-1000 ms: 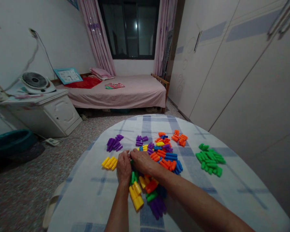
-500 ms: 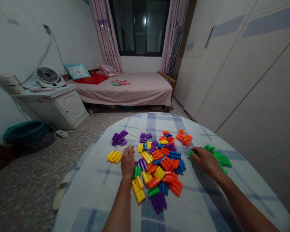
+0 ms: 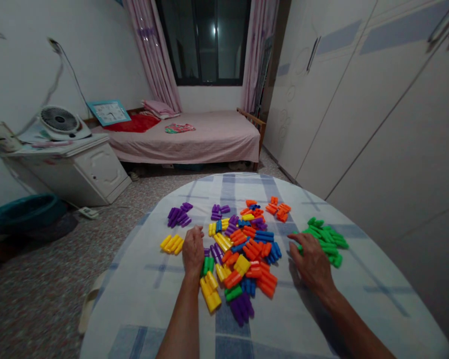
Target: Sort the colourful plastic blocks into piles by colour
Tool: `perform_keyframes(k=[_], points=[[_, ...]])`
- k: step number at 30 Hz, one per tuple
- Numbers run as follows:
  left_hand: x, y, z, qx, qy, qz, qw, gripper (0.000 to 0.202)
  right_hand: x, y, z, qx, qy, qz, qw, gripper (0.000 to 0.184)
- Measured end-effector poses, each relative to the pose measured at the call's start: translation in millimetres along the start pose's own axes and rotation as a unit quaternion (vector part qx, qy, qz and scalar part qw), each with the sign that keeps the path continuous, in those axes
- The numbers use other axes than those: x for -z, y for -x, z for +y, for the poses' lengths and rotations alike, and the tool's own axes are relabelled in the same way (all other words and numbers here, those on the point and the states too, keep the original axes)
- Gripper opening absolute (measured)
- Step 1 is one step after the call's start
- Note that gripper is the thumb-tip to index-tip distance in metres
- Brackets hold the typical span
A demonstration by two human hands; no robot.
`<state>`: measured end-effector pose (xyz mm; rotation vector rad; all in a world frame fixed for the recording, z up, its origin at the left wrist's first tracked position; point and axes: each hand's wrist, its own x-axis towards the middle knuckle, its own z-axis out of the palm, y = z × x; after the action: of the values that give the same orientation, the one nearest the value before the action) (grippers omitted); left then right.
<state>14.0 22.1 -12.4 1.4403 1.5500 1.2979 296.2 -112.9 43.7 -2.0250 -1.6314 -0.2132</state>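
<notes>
My left hand (image 3: 193, 250) rests on the table at the left edge of a mixed pile of plastic building pieces. Its fingers are bent and largely hidden behind its back, so whether it holds anything does not show. Close by it lie yellow pieces (image 3: 172, 244) on the left and a green piece (image 3: 208, 266) on the right. My right hand (image 3: 311, 260) is over the right side of the table, thumb and forefinger spread, nothing visible between them. Just beyond it is a heap of green bullet-shaped pieces (image 3: 327, 237), partly covered by the hand. Orange joined pieces (image 3: 252, 249) fill much of the middle pile.
Purple pieces (image 3: 178, 215) lie at the far left of the round table, with orange pieces (image 3: 279, 209) at the far right. A checked cloth (image 3: 145, 299) covers the table. Beyond are a bed (image 3: 209, 139), a white cabinet (image 3: 93, 172) and a wardrobe (image 3: 344, 124).
My right hand has drawn back from the green heap toward me, and its fingers have spread. My left hand stays beside the pile. The whole view has shifted slightly.
</notes>
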Motion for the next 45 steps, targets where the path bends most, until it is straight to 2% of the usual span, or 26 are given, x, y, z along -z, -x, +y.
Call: perform_keyframes(k=[3, 5, 8, 12, 16, 22, 26, 28, 30, 34, 37, 40, 45], points=[[0.4, -0.7, -1.5, 0.005, -0.009, -0.003, 1.000, 0.053, 2.4, -2.4, -19.5, 0.020, -0.076, -0.041, 0.996, 0.026], [0.5, -0.7, -2.5, 0.004, -0.011, -0.005, 1.000, 0.054, 3.1, -7.9, -33.1, 0.061, -0.112, -0.084, 0.988, 0.030], [0.4, -0.3, -3.9, -0.006, -0.006, -0.006, 1.000, 0.053, 1.0, -15.0, -50.4, 0.111, -0.111, -0.138, 0.978, 0.037], [0.6, 0.1, -3.0, -0.007, -0.005, -0.007, 1.000, 0.054, -5.9, -14.8, -58.6, 0.103, -0.098, -0.197, 0.970, 0.045], [0.9, 0.2, 0.7, 0.008, -0.011, -0.012, 1.000, 0.054, -10.9, -10.0, -55.2, 0.088, -0.133, -0.206, 0.965, 0.046], [0.1, -1.2, -0.9, 0.012, 0.000, -0.011, 1.000, 0.052, -14.1, -10.7, -47.8, 0.081, -0.180, -0.192, 0.961, 0.021], [-0.1, -0.9, -1.8, 0.010, -0.004, -0.007, 1.000, 0.050, -9.2, -16.4, -45.5, 0.063, -0.203, -0.163, 0.964, 0.023], [0.2, -0.2, -1.1, 0.010, -0.006, -0.006, 1.000, 0.050, -3.4, -19.2, -50.2, 0.044, -0.202, -0.185, 0.961, 0.025], [0.6, 0.5, -0.3, 0.010, -0.006, -0.006, 1.000, 0.051, 2.4, -21.1, -58.9, 0.033, -0.189, -0.232, 0.954, 0.028], [1.1, 0.7, -0.8, 0.007, -0.007, -0.005, 1.000, 0.053, 6.8, -22.9, -76.6, 0.058, -0.137, -0.306, 0.941, 0.038], [1.1, 0.1, -2.1, 0.000, -0.005, -0.010, 1.000, 0.054, 4.7, -24.9, -82.0, 0.070, -0.105, -0.323, 0.938, 0.042], [0.7, -0.5, -2.5, 0.003, -0.003, -0.011, 1.000, 0.054, 3.5, -26.4, -83.5, 0.075, -0.093, -0.342, 0.932, 0.039], [0.2, -0.8, -2.6, 0.003, -0.008, -0.010, 1.000, 0.054, 8.0, -25.0, -88.4, 0.095, -0.076, -0.339, 0.933, 0.032]])
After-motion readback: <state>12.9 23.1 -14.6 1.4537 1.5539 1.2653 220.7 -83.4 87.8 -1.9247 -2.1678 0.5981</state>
